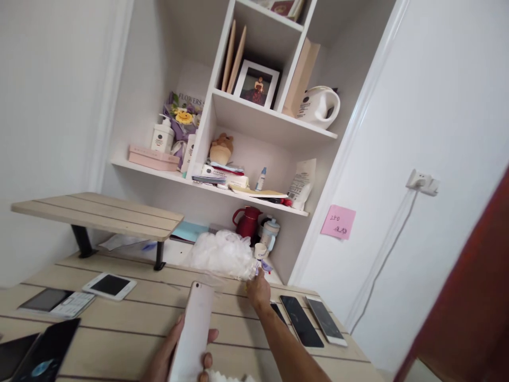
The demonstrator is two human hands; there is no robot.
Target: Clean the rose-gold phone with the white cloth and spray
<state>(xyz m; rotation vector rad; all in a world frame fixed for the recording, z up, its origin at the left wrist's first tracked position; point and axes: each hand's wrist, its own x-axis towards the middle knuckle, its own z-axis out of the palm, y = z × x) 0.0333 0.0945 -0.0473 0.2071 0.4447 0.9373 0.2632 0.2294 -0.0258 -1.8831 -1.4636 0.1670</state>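
My left hand [170, 345] is wrapped around a pale smartphone [193, 334], tilted upright with its back and camera toward me. A white, ruffled-edged piece [228, 376], perhaps cloth or tissue, shows below it at the bottom edge. My right hand [258, 291] reaches to the far side of the table, fingers drawn in, beside a clear plastic bag [225, 253] and a small purple-and-white packet [265, 266]. What its fingertips hold, if anything, cannot be made out. Right of that forearm lie a black phone [301, 321] and a white-framed phone [326, 321]; another dark phone is partly hidden.
At left lie a white phone [110, 285], a keypad phone [58, 303] and dark phones [50, 350]. A wooden riser [99, 215] stands behind them. A red jug [247, 222], a cup [260, 250] and a light-blue bottle [270, 233] stand beneath the shelf [246, 195].
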